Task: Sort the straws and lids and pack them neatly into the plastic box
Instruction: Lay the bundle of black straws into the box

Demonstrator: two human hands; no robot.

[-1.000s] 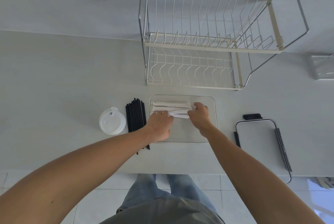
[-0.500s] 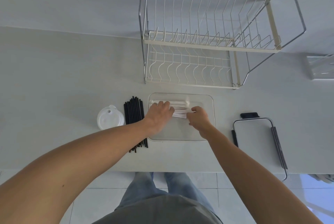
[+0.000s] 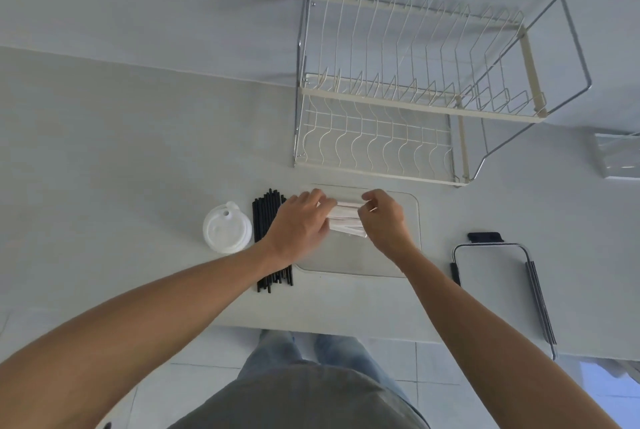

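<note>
Item: white wrapped straws [image 3: 346, 217], a small bundle lying crosswise in the far part of the clear plastic box [image 3: 412, 220], which sits on the pale counter [image 3: 138, 158] directly in front of you. More white straws lie along the box's far wall, partly hidden by your fingers.

Your left hand [image 3: 299, 226] covers the bundle's left end, fingers curled over it and gripping the straws. Your right hand [image 3: 382, 217] takes the right end, fingers bent inward and pinching the straw tips; the exact finger placement underneath cannot be made out.

Item: black straws [image 3: 266, 220], a tight bundle lying lengthwise just left of the box, its near end partly crossed by your left wrist.

Item: white cup lids [image 3: 227, 229], round, just left of the black straws; whether it is one lid or a stack cannot be told.

Item: box lid with black clips [image 3: 491, 272], flat on the counter, to the right of the box and apart from it.

Item: wire dish rack [image 3: 408, 89], two tiers, cream and chrome, standing just beyond the box against the wall.
</note>
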